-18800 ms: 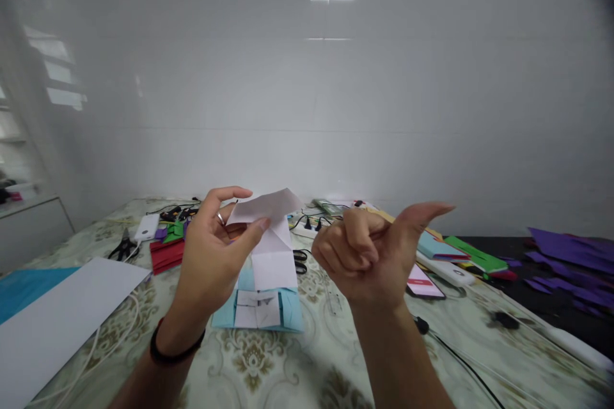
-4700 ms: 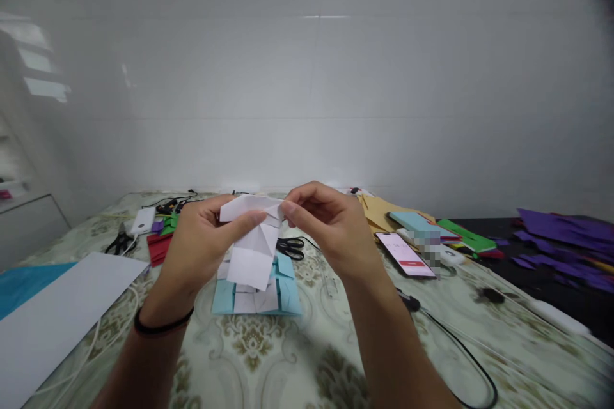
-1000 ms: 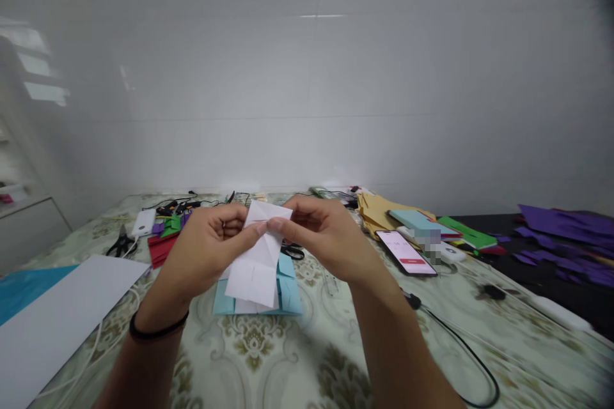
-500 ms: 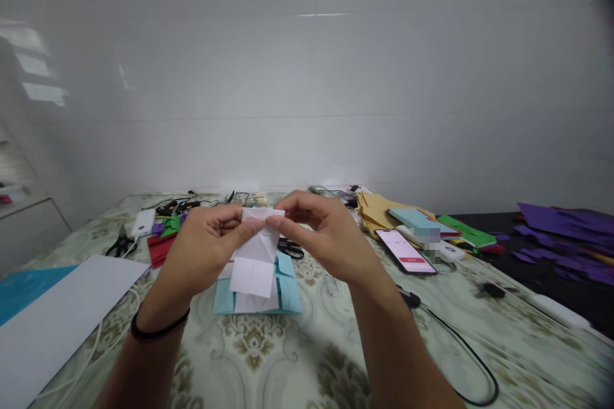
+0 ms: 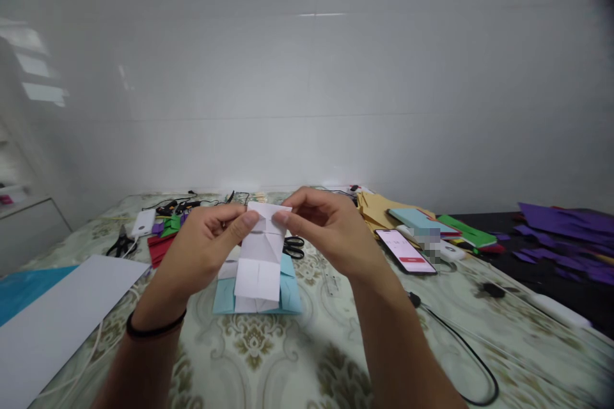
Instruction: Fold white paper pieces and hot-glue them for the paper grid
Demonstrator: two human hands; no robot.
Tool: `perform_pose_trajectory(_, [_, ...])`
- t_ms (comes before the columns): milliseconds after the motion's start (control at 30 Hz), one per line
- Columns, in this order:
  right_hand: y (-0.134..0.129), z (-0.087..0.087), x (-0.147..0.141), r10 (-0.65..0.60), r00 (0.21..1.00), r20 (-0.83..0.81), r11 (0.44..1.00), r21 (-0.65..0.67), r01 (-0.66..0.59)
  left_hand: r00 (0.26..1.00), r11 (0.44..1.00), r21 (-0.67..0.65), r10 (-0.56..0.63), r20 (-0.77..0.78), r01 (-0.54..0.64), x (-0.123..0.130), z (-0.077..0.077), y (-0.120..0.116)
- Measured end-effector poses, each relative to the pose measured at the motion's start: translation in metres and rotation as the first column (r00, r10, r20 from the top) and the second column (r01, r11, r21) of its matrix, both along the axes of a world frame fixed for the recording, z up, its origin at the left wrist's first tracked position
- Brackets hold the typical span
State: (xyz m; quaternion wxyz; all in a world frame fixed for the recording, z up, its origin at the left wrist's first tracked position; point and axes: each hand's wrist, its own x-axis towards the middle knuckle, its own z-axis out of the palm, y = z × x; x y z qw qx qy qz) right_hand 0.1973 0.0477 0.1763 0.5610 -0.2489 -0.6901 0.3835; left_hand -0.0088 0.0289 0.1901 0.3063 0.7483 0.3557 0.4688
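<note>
A creased strip of white paper hangs between my hands, its folds showing as lines across it. My left hand pinches the strip's upper left edge between thumb and fingers. At the upper right edge, my right hand pinches it the same way, the thumb lying on the front. Behind and below the strip, a light-blue and white folded paper piece lies on the table, partly hidden. Black-handled scissors lie just beyond, partly covered by the paper.
White sheets lie over blue paper at left, near pliers and red folded paper. A phone, yellow paper and cables occupy the right. Purple pieces cover a dark surface.
The white strip has shifted slightly right and turned more upright. My left thumb has drawn back left, away from the right thumb, and more of the strip's top now shows.
</note>
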Motion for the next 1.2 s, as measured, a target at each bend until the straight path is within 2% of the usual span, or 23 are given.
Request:
perform_pose_trajectory(200, [-0.0006, 0.0004, -0.0001, 0.008, 1.0, 0.026, 1.0, -0.009, -0.008, 0.995, 0.995, 0.058, 0.085, -0.049, -0.082, -0.0027, -0.002, 0.0023])
perform_pose_trajectory(400, [-0.0006, 0.0008, 0.0, 0.007, 0.999, 0.044, 1.0, -0.002, -0.007, 0.993, 0.992, 0.066, 0.106, -0.047, -0.103, -0.0031, -0.0033, 0.0034])
perform_pose_trajectory(600, [0.0004, 0.0007, -0.001, -0.011, 0.998, 0.068, 1.0, 0.007, 0.011, 0.998, 0.998, -0.006, 0.055, -0.013, -0.055, 0.0001, -0.0017, 0.0035])
perform_pose_trajectory(800, [-0.001, 0.0009, -0.0038, -0.024, 0.993, 0.114, 0.998, 0.065, 0.017, 0.999, 0.999, -0.017, 0.036, -0.028, -0.037, 0.0008, -0.0036, 0.0062])
perform_pose_trajectory(1033, [-0.0018, 0.0006, -0.0084, -0.088, 0.987, 0.134, 0.974, 0.218, 0.058, 0.989, 0.999, 0.024, 0.025, -0.145, -0.022, 0.0046, -0.0082, 0.0086])
perform_pose_trajectory(1200, [-0.0013, 0.0002, -0.0077, -0.052, 0.996, 0.066, 0.983, 0.181, 0.039, 0.993, 0.998, 0.051, -0.041, -0.114, 0.047, 0.0057, -0.0048, 0.006])
